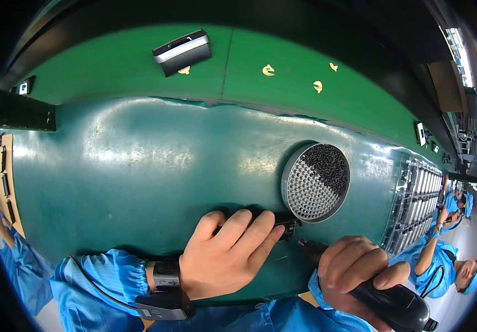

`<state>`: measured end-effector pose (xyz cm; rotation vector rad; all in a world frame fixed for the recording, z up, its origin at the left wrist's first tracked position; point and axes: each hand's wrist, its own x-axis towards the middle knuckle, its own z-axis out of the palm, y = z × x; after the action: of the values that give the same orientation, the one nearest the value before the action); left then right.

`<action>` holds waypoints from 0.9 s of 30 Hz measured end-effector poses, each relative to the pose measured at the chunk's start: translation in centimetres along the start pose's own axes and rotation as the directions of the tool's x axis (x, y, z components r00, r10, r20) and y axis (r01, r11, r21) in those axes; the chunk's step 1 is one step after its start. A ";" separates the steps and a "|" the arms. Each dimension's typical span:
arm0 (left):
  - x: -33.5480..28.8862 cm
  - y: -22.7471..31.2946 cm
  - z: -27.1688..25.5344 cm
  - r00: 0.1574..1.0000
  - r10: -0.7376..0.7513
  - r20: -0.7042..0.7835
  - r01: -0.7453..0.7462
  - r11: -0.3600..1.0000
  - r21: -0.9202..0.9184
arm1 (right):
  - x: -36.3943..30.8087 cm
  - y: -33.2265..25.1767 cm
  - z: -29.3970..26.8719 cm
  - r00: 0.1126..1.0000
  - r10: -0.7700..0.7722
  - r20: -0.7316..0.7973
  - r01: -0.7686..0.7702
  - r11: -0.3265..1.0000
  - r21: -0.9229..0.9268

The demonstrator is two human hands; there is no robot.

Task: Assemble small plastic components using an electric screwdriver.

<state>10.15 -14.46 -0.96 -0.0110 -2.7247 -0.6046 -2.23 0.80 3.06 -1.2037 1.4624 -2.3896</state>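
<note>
My left hand [230,252] is closed over a small black part [288,228] on the bench, with its fingers hiding most of it. My right hand [354,271] grips a black electric screwdriver [396,304]. Its tip points left at the end of the black part; whether they touch cannot be made out. Just beyond both hands stands a round grey dish [316,182] with a perforated base, where many small black screws [327,166] lie heaped toward the far right side.
Beyond the green bench mat [138,166] runs a green conveyor belt [249,55], carrying a black-and-silver device [183,51] and several yellowish cut-out pieces [268,70]. Clear plastic trays of white parts [415,199] sit at right. People in blue work nearby at both sides.
</note>
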 end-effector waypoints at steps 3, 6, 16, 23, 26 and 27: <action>0.2 -0.1 0.1 1.000 0.007 0.001 -0.007 1.000 -0.004 | 0.7 -0.6 -0.8 0.972 0.062 0.225 -0.089 0.990 0.112; 0.1 0.0 0.0 1.000 0.006 -0.005 -0.006 1.000 -0.004 | 0.5 -0.8 -0.2 0.983 0.053 0.174 -0.065 0.996 0.059; 0.0 0.0 0.2 1.000 -0.004 -0.004 0.004 1.000 -0.002 | -0.1 -0.4 0.0 0.998 0.051 0.044 -0.049 0.998 -0.040; 0.0 -0.2 -0.1 1.000 -0.010 0.008 0.010 1.000 -0.011 | 0.1 -0.5 0.0 0.993 0.095 0.070 -0.094 0.995 -0.024; 0.0 -0.2 -0.1 1.000 -0.010 0.012 0.010 1.000 -0.010 | 0.3 -0.7 -0.1 0.990 0.107 0.092 -0.105 0.994 -0.030; 0.1 -0.2 -0.1 1.000 -0.009 0.014 0.010 1.000 -0.010 | 0.3 -0.6 -0.1 0.990 0.107 0.092 -0.105 0.994 -0.031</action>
<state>10.11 -14.73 -0.93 -0.0048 -2.7364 -0.6229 -2.30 1.04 3.71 -1.1943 1.4945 -2.2215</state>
